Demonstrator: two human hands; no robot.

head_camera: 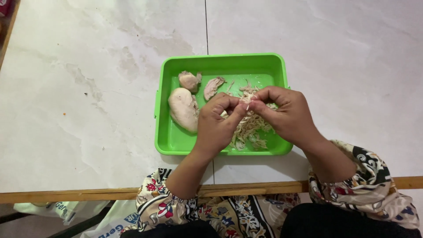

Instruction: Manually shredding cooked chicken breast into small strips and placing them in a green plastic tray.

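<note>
Left hand (pixel 218 121) and right hand (pixel 282 114) pinching one pale chicken strip (pixel 246 104) together, above rectangular green plastic tray (pixel 220 61), shredded chicken pile (pixel 251 130) beneath, whole breast piece (pixel 184 109) inside tray's left edge

White marbled tile surface (pixel 101 88), dark grout lines, wooden edge strip (pixel 88 194), soft light.

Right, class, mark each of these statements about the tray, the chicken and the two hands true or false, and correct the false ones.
1. The tray is green. True.
2. Both hands pinch a strip of chicken above the tray. True: the left hand and right hand meet at it.
3. The large whole chicken piece lies on the tray's right side. False: it lies on the left side.
4. The shredded chicken is piled on the table. False: it lies in the tray.
</note>
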